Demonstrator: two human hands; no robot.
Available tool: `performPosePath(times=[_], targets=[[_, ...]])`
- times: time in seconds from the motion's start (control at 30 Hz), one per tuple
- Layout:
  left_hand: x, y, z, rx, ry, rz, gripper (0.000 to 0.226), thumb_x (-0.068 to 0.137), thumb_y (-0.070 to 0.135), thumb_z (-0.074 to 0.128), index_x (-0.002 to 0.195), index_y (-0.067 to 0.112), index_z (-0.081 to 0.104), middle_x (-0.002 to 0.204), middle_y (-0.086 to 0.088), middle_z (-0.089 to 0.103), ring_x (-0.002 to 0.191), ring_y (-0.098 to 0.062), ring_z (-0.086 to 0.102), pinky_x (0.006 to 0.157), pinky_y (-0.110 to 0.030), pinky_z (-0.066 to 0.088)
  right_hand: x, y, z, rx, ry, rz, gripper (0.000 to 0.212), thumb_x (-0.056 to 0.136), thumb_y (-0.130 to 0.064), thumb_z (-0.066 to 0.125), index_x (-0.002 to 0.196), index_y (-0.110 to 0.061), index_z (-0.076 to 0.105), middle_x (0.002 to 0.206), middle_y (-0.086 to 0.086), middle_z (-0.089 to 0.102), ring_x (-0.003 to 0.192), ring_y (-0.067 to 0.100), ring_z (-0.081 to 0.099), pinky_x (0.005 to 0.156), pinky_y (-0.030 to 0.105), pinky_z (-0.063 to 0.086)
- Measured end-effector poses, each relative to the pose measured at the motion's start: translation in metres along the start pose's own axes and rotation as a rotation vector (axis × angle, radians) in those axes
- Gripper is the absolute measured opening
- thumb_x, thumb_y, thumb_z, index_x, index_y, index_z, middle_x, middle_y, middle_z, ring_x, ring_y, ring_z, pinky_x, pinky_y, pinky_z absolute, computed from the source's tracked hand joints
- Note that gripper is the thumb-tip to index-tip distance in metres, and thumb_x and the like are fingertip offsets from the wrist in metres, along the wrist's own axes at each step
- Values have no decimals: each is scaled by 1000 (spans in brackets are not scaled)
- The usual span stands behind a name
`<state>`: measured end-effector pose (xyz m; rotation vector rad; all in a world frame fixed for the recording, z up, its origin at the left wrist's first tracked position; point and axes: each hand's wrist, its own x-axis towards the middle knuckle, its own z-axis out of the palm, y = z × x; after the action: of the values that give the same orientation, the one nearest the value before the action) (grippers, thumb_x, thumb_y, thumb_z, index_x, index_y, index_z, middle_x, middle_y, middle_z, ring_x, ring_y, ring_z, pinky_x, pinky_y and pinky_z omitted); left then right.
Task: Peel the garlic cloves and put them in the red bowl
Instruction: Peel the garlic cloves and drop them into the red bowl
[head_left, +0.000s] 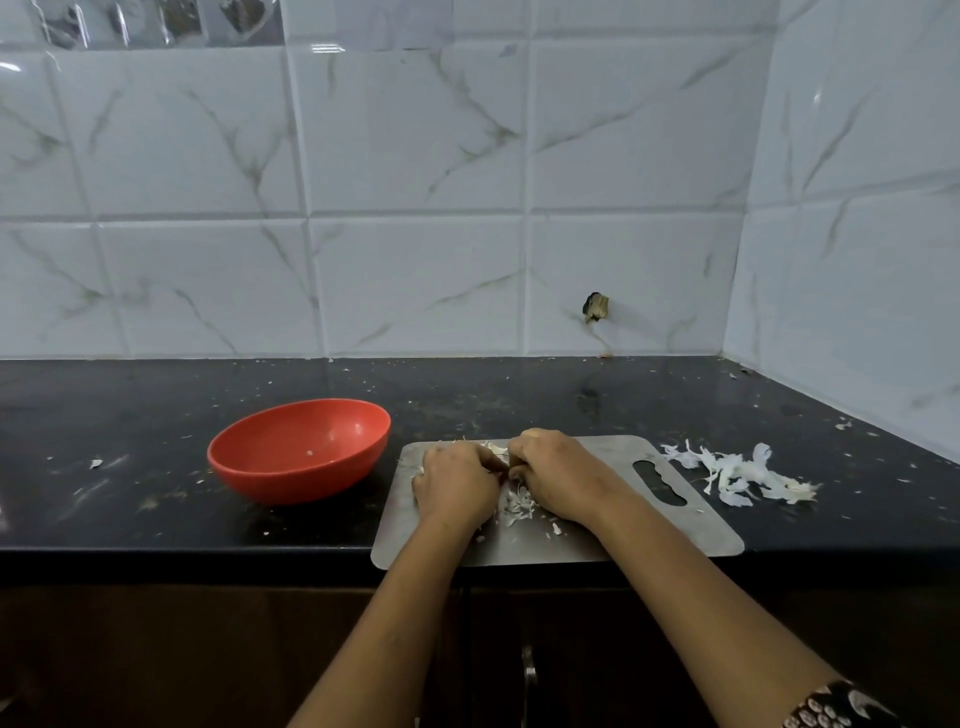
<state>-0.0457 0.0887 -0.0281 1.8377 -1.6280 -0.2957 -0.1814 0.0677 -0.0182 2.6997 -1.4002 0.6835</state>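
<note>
While left hand (456, 488) and right hand (558, 475) pinch garlic (496, 450) | steel board (696, 530) beneath | red bowl (291, 483) beside.

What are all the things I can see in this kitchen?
bowl: one, red, on the counter left of the board
board: one, grey metal, at the counter's front edge
garlic: one, white, between the hands, mostly hidden
skin pile: one, white, on the counter right of the board
skin scraps: several, white, on the board
counter: one, black, crumbs on it
wall tiles: many, white with grey veins, behind and at the right
hole: one, dark, low in the wall
cupboard doors: dark brown, under the counter
left hand: over the board, gripping the garlic
right hand: over the board, gripping the garlic
</note>
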Motion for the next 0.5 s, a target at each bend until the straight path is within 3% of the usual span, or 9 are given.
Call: performPosePath(times=[0.17,0.33,0.43,0.5], targets=[[1,-2,1,-46,4,-32,13,88,35,62,93,38,73,108,7,68,115,-16,53,96,-38,44,5,8,7,129,30,96,12,93,-10,55,85,-12,63,93,6,61,86,22,57,78,35,47],[1,-4,2,-143,67,-6,5,84,39,69,84,36,72,105,9,69,110,-14,56,89,-37,48,4,11,6,405,93,179,14,93,-9,61,81,-15,67,68,-5,62,59,4,55,56,12,41],[1,-5,2,-238,93,7,19,80,38,74,64,36,64,101,11,70,108,-16,57,89,-41,49,3,12,4,476,103,161,16,93,-14,63,79,-12,70,65,-4,62,54,4,49,54,13,38],[2,-6,3,-262,107,24,23,80,36,75,61,36,62,101,13,69,109,-17,57,89,-43,49,2,11,3,514,114,149,19,93,-17,63,77,-11,71,61,-7,59,52,2,46,53,14,36]])
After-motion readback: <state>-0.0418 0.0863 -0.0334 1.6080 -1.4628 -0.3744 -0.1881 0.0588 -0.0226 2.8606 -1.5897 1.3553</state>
